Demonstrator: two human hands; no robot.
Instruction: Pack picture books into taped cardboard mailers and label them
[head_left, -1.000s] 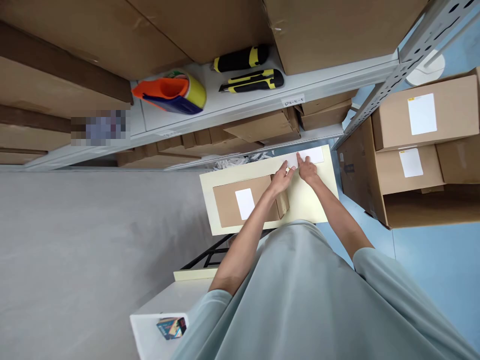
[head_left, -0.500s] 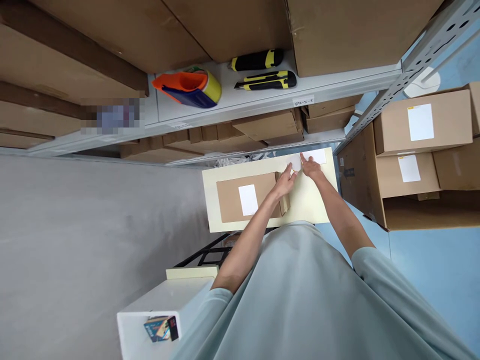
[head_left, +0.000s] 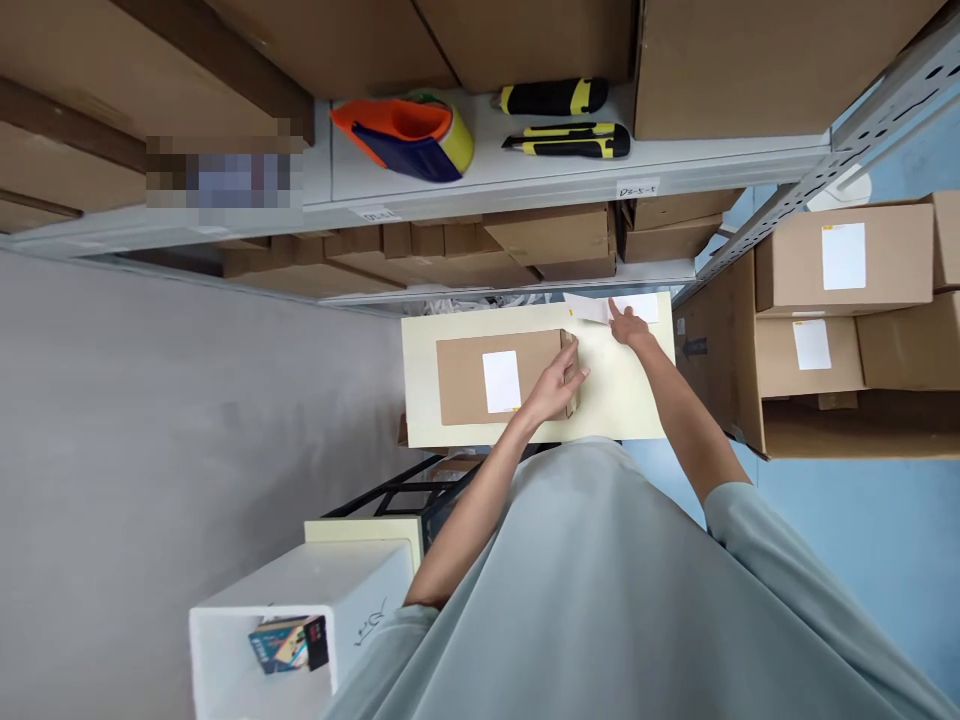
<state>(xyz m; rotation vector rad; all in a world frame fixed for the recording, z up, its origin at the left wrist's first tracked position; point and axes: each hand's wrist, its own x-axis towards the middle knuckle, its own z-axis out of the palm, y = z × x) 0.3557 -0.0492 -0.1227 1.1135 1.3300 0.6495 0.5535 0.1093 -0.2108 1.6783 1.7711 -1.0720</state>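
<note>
A brown cardboard box (head_left: 465, 385) lies on the pale yellow tabletop (head_left: 622, 400), with a white label (head_left: 501, 381) on its upper face. My left hand (head_left: 556, 386) is at the box's right end, fingers extended and thumb apart, holding nothing. Beyond it, my right hand (head_left: 628, 326) has its fingertips on a white label sheet (head_left: 588, 308) near the table's far edge. The sheet's left part, with a small yellow mark, is tilted up. Another white piece (head_left: 643, 308) lies just right of those fingers; whether the two are joined is hidden.
A grey metal shelf (head_left: 525, 195) with cartons crosses above the table, carrying two yellow-black utility knives (head_left: 574, 141) and an orange-blue tape dispenser (head_left: 409, 135). At right stands a big open carton (head_left: 716, 350) with labelled boxes (head_left: 892, 260). A white bin (head_left: 262, 600) sits lower left.
My left hand has left the label sheet and moved down and left to the box's end. My right hand stays at the sheet, whose left part now tilts up.
</note>
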